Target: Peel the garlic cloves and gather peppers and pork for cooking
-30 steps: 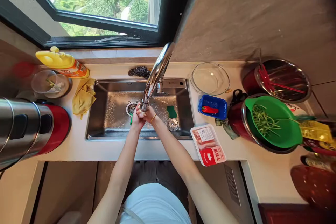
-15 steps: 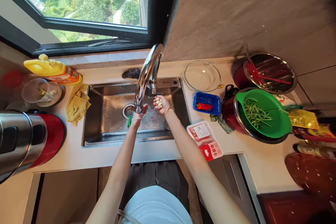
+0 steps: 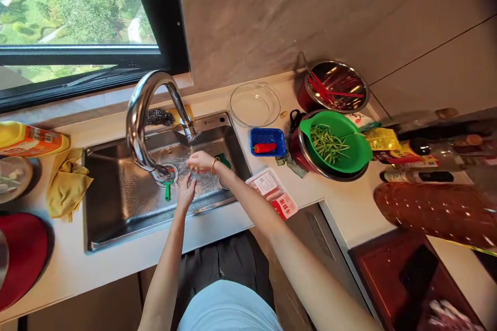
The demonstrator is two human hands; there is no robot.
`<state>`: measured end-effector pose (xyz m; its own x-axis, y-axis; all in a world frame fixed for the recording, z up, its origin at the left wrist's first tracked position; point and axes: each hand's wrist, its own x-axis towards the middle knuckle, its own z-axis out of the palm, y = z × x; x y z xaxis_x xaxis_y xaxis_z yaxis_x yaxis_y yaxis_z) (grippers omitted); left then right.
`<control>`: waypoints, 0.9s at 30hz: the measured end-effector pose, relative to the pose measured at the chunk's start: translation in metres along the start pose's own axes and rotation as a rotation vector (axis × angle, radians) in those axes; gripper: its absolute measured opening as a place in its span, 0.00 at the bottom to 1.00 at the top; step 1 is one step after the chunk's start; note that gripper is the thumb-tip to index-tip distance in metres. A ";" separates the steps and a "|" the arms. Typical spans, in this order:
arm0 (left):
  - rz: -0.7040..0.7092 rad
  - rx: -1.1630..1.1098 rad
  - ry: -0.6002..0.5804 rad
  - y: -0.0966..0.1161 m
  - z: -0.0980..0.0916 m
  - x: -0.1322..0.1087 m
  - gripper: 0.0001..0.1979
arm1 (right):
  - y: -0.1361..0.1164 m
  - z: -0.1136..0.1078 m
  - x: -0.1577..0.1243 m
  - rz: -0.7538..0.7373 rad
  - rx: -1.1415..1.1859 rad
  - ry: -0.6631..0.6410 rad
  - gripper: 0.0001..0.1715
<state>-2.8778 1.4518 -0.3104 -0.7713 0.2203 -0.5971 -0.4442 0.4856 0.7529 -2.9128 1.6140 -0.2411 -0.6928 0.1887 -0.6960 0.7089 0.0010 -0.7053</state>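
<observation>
Over the steel sink (image 3: 116, 201), my right hand (image 3: 202, 161) is turned palm down under the faucet spout, its fingers curled inward. The garlic cloves seen in it earlier are hidden by the closed fingers. Just below it, my left hand (image 3: 187, 194) is open, with thumb and fingers apart and pointing up, close to the right fingertips. Water wets the area around both hands. A green-handled peeler (image 3: 167, 190) lies by the drain, left of my left hand. The chrome faucet (image 3: 142, 119) arches above the sink.
Right of the sink are a glass bowl (image 3: 255, 105), a blue tray (image 3: 267, 137) with a red pepper (image 3: 264, 148), and a meat package (image 3: 272, 191). Beyond them a green colander (image 3: 357, 147) holds green beans. A yellow cloth (image 3: 68, 183) lies at the left.
My right hand has turned from palm up, showing garlic cloves, to palm down with curled fingers. My left hand has come closer beneath it. The view has swung to the right.
</observation>
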 end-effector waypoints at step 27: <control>0.287 0.366 -0.025 0.012 0.078 -0.067 0.17 | 0.092 -0.138 -0.111 -0.620 -0.434 0.573 0.10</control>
<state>-2.7962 1.5093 -0.2830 -0.8265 0.4071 -0.3888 -0.0209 0.6680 0.7439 -2.7526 1.7288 -0.2100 -0.8734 0.4854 0.0392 0.3037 0.6058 -0.7353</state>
